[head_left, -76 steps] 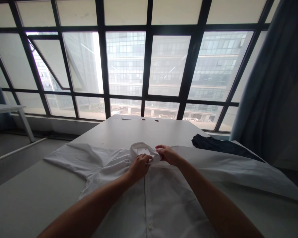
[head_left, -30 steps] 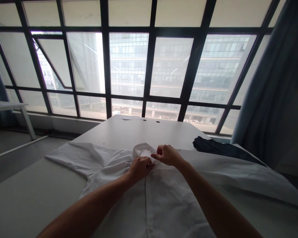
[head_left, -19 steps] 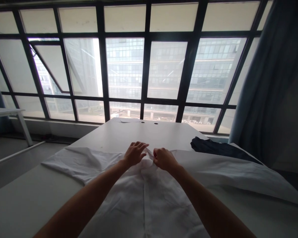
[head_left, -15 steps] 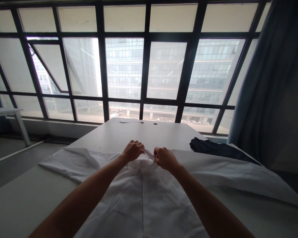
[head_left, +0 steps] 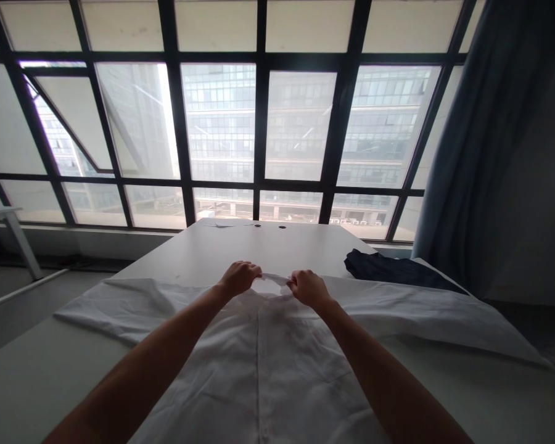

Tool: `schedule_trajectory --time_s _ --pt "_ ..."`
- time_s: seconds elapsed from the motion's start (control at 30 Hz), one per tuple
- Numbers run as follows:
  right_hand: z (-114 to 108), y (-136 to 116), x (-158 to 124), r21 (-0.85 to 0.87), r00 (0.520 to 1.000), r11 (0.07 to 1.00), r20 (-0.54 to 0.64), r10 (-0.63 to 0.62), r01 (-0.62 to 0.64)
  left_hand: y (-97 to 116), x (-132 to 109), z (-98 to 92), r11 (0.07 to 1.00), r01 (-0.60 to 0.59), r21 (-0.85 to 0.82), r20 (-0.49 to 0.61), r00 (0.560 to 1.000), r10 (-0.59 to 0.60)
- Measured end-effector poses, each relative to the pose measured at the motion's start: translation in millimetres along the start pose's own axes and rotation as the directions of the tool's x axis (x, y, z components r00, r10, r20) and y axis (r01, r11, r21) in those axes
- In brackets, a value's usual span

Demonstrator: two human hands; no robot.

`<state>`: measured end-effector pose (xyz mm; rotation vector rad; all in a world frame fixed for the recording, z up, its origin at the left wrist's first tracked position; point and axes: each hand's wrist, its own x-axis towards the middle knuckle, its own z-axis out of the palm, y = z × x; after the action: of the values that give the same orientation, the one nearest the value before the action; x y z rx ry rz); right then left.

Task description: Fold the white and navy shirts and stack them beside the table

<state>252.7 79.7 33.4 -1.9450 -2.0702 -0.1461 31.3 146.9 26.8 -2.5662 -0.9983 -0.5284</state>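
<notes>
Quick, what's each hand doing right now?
Left hand: closed, pinching the white shirt's collar.
Right hand: closed, pinching the other side of the white shirt's collar.

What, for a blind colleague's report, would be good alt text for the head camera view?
A person's left hand and right hand grip the collar of a white shirt spread on a white table. A dark garment lies beyond the shirt at right, below a large black-framed window.
</notes>
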Motion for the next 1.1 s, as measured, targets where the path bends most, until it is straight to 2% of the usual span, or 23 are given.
schedule_trajectory --time_s 0.13,0.17,0.23,0.33,0.43,0.5,0.6,0.67,0.73,0.8,0.83,0.9,0.97,1.1 --pt "3.9 4.6 2.0 0.008 0.999 0.999 -0.025 0.031 -0.031 -8.3 -4.7 6.2 0.997 0.080 0.022 0.048 0.996 -0.081" --pt "5.2 5.5 2.7 0.018 0.999 0.999 -0.026 0.040 -0.039 -7.8 -6.2 7.4 0.994 0.111 0.021 0.024 0.994 -0.111" --pt "7.3 8.0 5.0 0.083 0.998 0.995 -0.022 0.061 -0.059 -2.9 -10.7 8.5 0.992 0.123 -0.002 -0.097 0.988 -0.123" --pt "7.9 12.1 9.5 0.239 0.993 0.967 -0.053 0.104 -0.088 7.3 -22.3 9.7 0.999 -0.039 -0.028 -0.265 0.964 0.030" --pt "7.0 13.6 13.2 0.427 0.985 0.896 -0.064 0.163 -0.120 9.8 -37.3 14.8 0.976 -0.219 -0.015 -0.253 0.945 0.208" --pt "6.5 13.0 14.6 0.552 0.981 0.818 -0.004 0.195 -0.160 5.8 -45.7 19.8 0.976 -0.217 -0.001 -0.240 0.948 0.211" --pt "5.2 11.4 14.1 0.639 0.978 0.741 0.091 0.190 -0.204 -2.3 -51.8 23.6 0.991 -0.135 0.010 -0.247 0.960 0.133" --pt "2.9 10.1 11.7 0.591 0.987 0.792 0.042 0.158 -0.152 -5.1 -51.9 22.7 0.995 -0.101 0.012 -0.254 0.962 0.101" --pt "-1.2 8.1 7.8 0.453 0.989 0.891 -0.125 0.082 -0.017 -5.1 -50.4 21.0 0.996 -0.088 0.018 -0.265 0.960 0.089" --pt "-6.3 4.6 3.0 0.287 0.962 0.946 -0.264 -0.076 0.153 -3.4 -48.9 20.2 0.996 -0.091 0.023 -0.276 0.956 0.094" --pt "-8.6 2.4 0.7 0.226 0.944 0.945 -0.285 -0.167 0.235 -2.4 -48.4 20.2 0.995 -0.092 0.024 -0.283 0.954 0.096" --pt "-11.5 -2.8 -3.1 0.155 0.914 0.915 -0.236 -0.331 0.372 -0.6 -47.7 20.4 0.996 -0.090 0.029 -0.299 0.949 0.095" --pt "-11.0 -7.8 -5.7 0.104 0.897 0.895 -0.143 -0.419 0.434 1.0 -47.1 20.0 0.994 -0.098 0.039 -0.316 0.943 0.105" --pt "-3.9 -12.9 -8.1 -0.005 0.926 0.927 -0.037 -0.376 0.376 5.1 -44.9 14.8 0.994 -0.103 0.042 -0.338 0.935 0.112"
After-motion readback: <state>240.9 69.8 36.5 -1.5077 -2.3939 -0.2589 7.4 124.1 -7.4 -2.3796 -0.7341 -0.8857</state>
